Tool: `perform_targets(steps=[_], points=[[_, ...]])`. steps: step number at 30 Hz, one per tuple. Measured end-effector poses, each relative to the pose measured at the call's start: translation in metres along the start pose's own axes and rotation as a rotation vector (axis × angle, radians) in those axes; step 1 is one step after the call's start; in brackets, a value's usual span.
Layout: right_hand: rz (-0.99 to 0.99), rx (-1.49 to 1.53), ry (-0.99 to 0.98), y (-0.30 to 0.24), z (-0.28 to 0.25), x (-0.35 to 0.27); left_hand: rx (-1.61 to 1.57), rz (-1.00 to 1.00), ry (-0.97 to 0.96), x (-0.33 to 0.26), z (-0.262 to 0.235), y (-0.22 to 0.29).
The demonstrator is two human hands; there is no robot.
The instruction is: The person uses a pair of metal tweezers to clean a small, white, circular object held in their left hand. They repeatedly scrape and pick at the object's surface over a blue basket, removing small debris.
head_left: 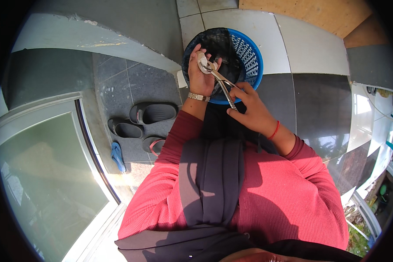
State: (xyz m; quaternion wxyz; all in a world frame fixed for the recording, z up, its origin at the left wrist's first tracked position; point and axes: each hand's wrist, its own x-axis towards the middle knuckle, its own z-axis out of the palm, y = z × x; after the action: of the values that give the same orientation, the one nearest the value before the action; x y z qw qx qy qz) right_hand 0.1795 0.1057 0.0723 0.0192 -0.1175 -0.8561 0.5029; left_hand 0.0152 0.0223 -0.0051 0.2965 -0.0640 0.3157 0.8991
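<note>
Dark scarf (212, 185) cropped; metal tool (226, 92), perhaps scissors, partly hides pale piece (202, 62).

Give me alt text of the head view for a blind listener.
A person's left hand holds a pale object while the right hand holds a metal scissor-like tool against it, above a black-lined blue basket. Dark sandals lie at left.

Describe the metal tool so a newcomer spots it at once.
Find the blue basket at top centre. By its near rim, the right hand, with a red bracelet, holds the metal tool by its handles. Silver and scissor-like, it stands out from the pale, rounded item in the left hand.
</note>
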Motion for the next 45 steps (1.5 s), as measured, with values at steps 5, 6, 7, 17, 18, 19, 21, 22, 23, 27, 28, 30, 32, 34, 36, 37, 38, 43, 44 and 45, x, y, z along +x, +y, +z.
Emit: perform_targets(steps=[5,6,7,17,18,19,21,22,23,27,28,30,32,34,36,37,38,43,44,45], points=[[-0.008,-0.174,-0.006,-0.010,-0.002,-0.004,-0.063,0.037,-0.052,0.003,-0.008,0.002],[-0.016,-0.184,-0.007,-0.010,-0.002,-0.005,-0.088,0.040,-0.044,0.002,-0.007,0.002],[-0.024,-0.194,-0.007,-0.010,-0.003,-0.006,-0.113,0.044,-0.036,0.002,-0.005,0.002],[-0.116,-0.485,0.087,-0.027,-0.001,-0.012,-0.433,-0.042,-0.163,-0.002,-0.001,0.009],[-0.126,-0.498,0.090,-0.029,-0.001,-0.012,-0.448,-0.047,-0.177,-0.002,0.000,0.008],[-0.136,-0.511,0.093,-0.031,-0.001,-0.012,-0.463,-0.053,-0.190,-0.002,0.000,0.008],[-0.127,-0.515,0.095,-0.030,0.001,-0.012,-0.452,-0.054,-0.190,-0.002,0.002,0.007],[-0.123,-0.516,0.096,-0.030,0.002,-0.012,-0.426,-0.047,-0.175,-0.002,0.003,0.007],[-0.123,-0.515,0.105,-0.029,0.002,-0.012,-0.399,-0.040,-0.162,-0.002,0.004,0.008],[-0.101,-0.496,0.122,-0.025,0.001,-0.012,-0.180,0.005,-0.159,0.002,-0.004,0.004],[-0.090,-0.487,0.123,-0.024,0.000,-0.012,-0.147,0.005,-0.146,0.004,-0.006,0.005],[-0.086,-0.489,0.088,-0.022,-0.010,-0.012,-0.058,-0.034,-0.115,0.004,-0.004,0.009],[-0.104,-0.511,0.051,-0.020,-0.023,-0.010,0.054,-0.106,-0.077,0.003,-0.003,0.015],[-0.146,-0.551,0.014,-0.016,-0.038,-0.006,0.168,-0.218,-0.091,0.005,-0.007,0.022],[-0.191,-0.603,0.000,-0.015,-0.050,-0.001,0.249,-0.314,-0.112,0.007,-0.011,0.027],[-0.214,-0.628,-0.007,-0.014,-0.055,0.002,0.274,-0.354,-0.126,0.008,-0.014,0.029],[-0.227,-0.657,-0.020,-0.014,-0.059,0.004,0.297,-0.396,-0.143,0.008,-0.012,0.030],[-0.286,-0.761,-0.077,-0.016,-0.072,0.012,0.433,-0.437,-0.160,0.006,-0.006,0.030],[-0.281,-0.767,-0.091,-0.017,-0.073,0.013,0.447,-0.447,-0.183,0.007,-0.006,0.030],[-0.276,-0.774,-0.105,-0.018,-0.074,0.014,0.467,-0.444,-0.173,0.007,-0.006,0.029]])
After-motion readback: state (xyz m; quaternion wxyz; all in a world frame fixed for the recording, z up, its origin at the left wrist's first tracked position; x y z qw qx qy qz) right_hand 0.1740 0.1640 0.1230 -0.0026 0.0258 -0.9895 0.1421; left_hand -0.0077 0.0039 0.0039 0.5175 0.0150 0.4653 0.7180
